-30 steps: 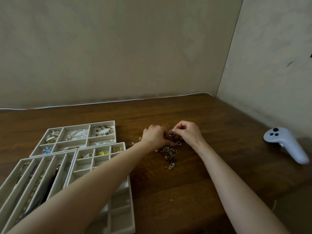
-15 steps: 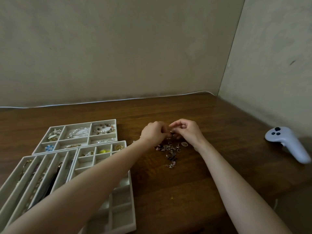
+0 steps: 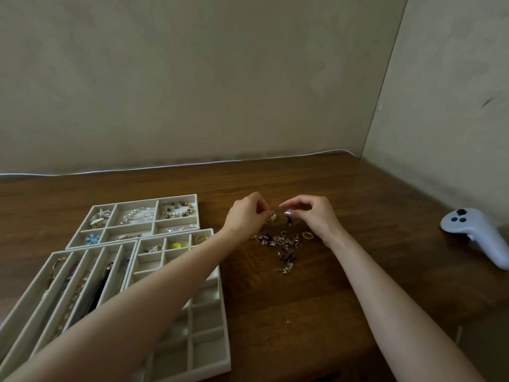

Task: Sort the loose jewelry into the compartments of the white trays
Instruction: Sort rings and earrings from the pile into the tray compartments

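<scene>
A heap of loose jewelry [image 3: 285, 245], small rings and charms, lies on the brown wooden table [image 3: 303, 312]. Both hands hover just above its far side. My left hand [image 3: 246, 216] pinches a small pale piece [image 3: 272, 216] at its fingertips. My right hand [image 3: 311, 213] pinches a small dark piece [image 3: 289, 221] that hangs below its fingers. The two hands are a short gap apart. Three white trays sit at the left: a back tray [image 3: 132, 235] with pearls and brooches, a long-slot tray [image 3: 35, 293] with chains, and a grid tray [image 3: 223, 340] partly under my left forearm.
A white handheld controller [image 3: 479, 235] lies at the table's right edge. Walls close the table off at the back and right. A thin white cable [image 3: 137, 169] runs along the back edge. A single gold ring [image 3: 307, 235] lies just right of the heap.
Both hands have lifted off the heap and drawn slightly apart, each now pinching a small piece that was joined or held together between them before.
</scene>
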